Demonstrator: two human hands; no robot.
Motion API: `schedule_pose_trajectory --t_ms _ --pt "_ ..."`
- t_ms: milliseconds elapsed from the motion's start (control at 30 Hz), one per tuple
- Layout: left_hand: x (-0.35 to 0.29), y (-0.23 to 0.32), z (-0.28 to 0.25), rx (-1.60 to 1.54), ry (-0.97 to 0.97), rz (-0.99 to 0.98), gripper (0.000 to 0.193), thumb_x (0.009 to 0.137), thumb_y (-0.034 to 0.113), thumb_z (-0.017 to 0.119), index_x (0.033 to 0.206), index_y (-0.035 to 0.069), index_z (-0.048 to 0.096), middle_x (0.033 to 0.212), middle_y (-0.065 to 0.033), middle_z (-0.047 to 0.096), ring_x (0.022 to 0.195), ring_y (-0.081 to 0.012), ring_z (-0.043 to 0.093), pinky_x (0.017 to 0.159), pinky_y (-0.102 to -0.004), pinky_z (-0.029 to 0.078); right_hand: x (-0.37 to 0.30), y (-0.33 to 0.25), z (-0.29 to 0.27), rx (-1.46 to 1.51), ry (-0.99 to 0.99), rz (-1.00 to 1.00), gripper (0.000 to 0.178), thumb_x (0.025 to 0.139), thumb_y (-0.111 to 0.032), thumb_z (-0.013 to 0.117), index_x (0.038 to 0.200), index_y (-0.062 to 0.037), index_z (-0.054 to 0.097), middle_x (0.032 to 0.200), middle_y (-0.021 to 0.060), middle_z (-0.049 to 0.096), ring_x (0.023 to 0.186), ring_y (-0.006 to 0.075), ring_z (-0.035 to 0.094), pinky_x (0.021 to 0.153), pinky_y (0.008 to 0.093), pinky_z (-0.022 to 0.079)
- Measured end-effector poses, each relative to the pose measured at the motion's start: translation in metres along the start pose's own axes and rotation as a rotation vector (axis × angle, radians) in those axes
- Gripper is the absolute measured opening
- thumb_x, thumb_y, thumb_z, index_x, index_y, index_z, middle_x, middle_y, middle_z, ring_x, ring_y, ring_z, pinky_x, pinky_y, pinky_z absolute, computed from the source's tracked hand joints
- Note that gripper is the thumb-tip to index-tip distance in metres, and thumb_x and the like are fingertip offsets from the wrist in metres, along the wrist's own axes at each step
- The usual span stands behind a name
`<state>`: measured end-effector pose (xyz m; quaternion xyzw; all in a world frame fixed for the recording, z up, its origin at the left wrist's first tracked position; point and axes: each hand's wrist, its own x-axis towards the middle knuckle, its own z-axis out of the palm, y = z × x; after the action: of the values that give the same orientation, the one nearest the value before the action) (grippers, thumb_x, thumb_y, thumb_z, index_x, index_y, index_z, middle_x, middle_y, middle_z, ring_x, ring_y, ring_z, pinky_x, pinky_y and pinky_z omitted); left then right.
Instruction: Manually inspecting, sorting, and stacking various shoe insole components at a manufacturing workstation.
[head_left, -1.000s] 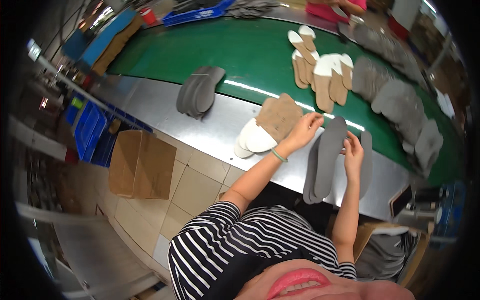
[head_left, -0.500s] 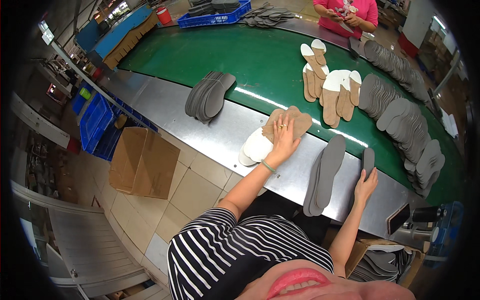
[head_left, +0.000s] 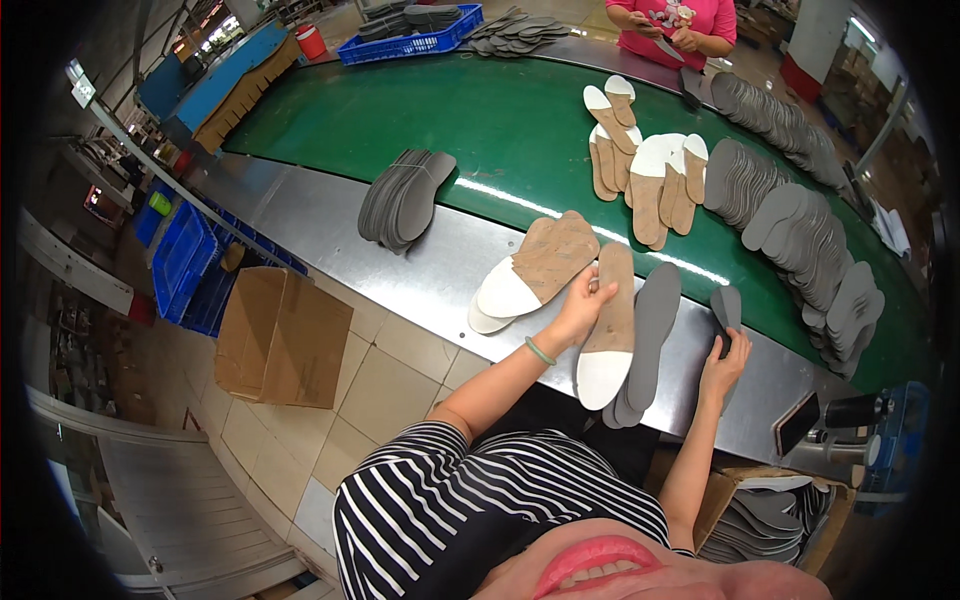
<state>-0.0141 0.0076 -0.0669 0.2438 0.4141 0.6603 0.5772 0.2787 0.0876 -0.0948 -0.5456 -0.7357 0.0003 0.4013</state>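
My left hand (head_left: 578, 308) is closed on the edge of a tan insole (head_left: 614, 318) with a white end pointing toward me. That insole is over the steel edge, beside a few overlapping grey insoles (head_left: 655, 325). Further right, my right hand (head_left: 724, 368) grips a grey insole (head_left: 726, 303), its far end tilted up past my fingers. Left of my left hand lies a fanned pile of tan insoles with white ends (head_left: 545, 268).
A bundled stack of grey insoles (head_left: 398, 205) stands on the steel edge (head_left: 300, 205). On the green belt (head_left: 360, 115) lie more tan-and-white insoles (head_left: 648, 190) and rows of grey insoles (head_left: 800, 235). A phone (head_left: 797, 424) leans at the right. Across the belt, a person in pink (head_left: 672, 40) holds something.
My left hand has left the tan pile and moved right, bringing one tan-and-white insole beside the grey ones. The grey insole in my right hand has tilted. My view has shifted slightly.
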Motion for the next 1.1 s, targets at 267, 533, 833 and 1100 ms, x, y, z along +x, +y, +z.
schedule_pose_trajectory --t_ms 267,533,833,1100 --pt "-0.018 0.026 0.011 -0.063 -0.057 -0.128 0.040 0.096 0.007 0.051 0.133 0.008 0.037 0.109 -0.0142 0.064 0.101 -0.0232 0.064 0.082 -0.0401 0.055 0.009 0.007 -0.079 0.563 -0.024 0.230 0.019 0.084 0.009 0.052 0.097 0.0032 0.065 0.093 0.0052 0.062 0.086 0.0144 0.060 0.080 0.0268 0.048" --pt "-0.006 0.033 0.026 -0.238 -0.332 -0.223 0.046 0.098 0.011 0.046 0.141 0.010 0.030 0.117 -0.0175 0.060 0.106 -0.0290 0.063 0.089 -0.0437 0.053 0.034 -0.034 -0.166 0.820 0.176 0.207 0.015 0.092 -0.003 0.061 0.106 0.0015 0.061 0.094 0.0034 0.064 0.086 0.0081 0.060 0.078 0.0203 0.047" --pt "0.006 0.031 0.052 -0.266 -0.440 -0.143 0.040 0.102 0.027 0.039 0.134 0.004 0.039 0.119 -0.0166 0.060 0.110 -0.0258 0.060 0.092 -0.0400 0.051 0.007 -0.115 -0.076 1.094 -0.526 0.514 0.009 0.089 -0.008 0.066 0.084 -0.0009 0.063 0.071 -0.0054 0.059 0.064 0.0011 0.050 0.057 0.0168 0.036" --pt "0.006 0.044 0.062 -0.231 -0.459 -0.159 0.063 0.101 0.053 0.024 0.127 0.001 0.049 0.120 -0.0173 0.061 0.110 -0.0271 0.060 0.097 -0.0413 0.047 0.014 -0.135 -0.029 1.186 -0.552 0.544 0.015 0.091 -0.015 0.065 0.090 -0.0007 0.068 0.075 -0.0038 0.063 0.067 0.0028 0.054 0.057 0.0174 0.040"
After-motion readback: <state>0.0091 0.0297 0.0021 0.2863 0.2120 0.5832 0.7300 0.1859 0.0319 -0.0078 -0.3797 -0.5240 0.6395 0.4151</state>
